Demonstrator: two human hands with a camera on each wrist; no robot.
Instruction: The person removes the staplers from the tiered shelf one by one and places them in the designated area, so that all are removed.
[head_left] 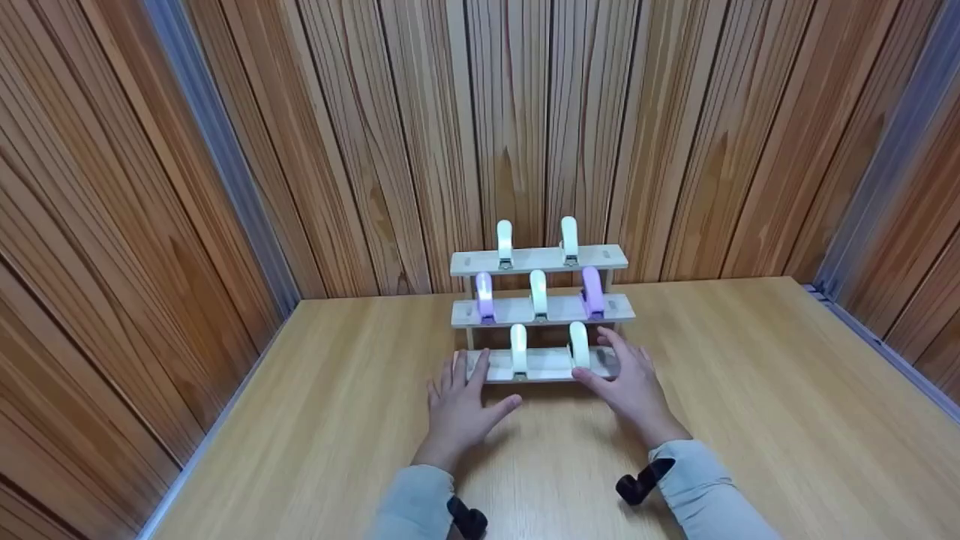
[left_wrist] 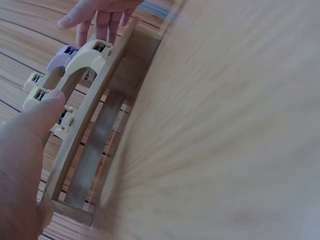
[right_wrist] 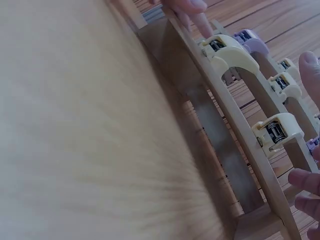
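Note:
A three-tier wooden rack (head_left: 551, 367) stands on the table and bears small arched, punch-like tools, pale green or purple, with metal springs. On the lowest tier are two pale ones, a left tool (head_left: 518, 351) and a right tool (head_left: 578, 345). My left hand (head_left: 461, 409) lies with spread fingers over the left end of that tier, thumb out to the right. At its right end is my right hand (head_left: 630, 382), fingers extended along the end and thumb by the right tool's base. Neither hand is curled round anything. In the left wrist view, the rack's underside (left_wrist: 102, 145) shows.
On the middle tier a pale tool (head_left: 538, 295) stands between two purple ones (head_left: 485, 298). Two more pale tools (head_left: 570, 240) are on the top tier. Wood-panelled walls (head_left: 420, 150) enclose the table (head_left: 322, 420) behind and at both sides.

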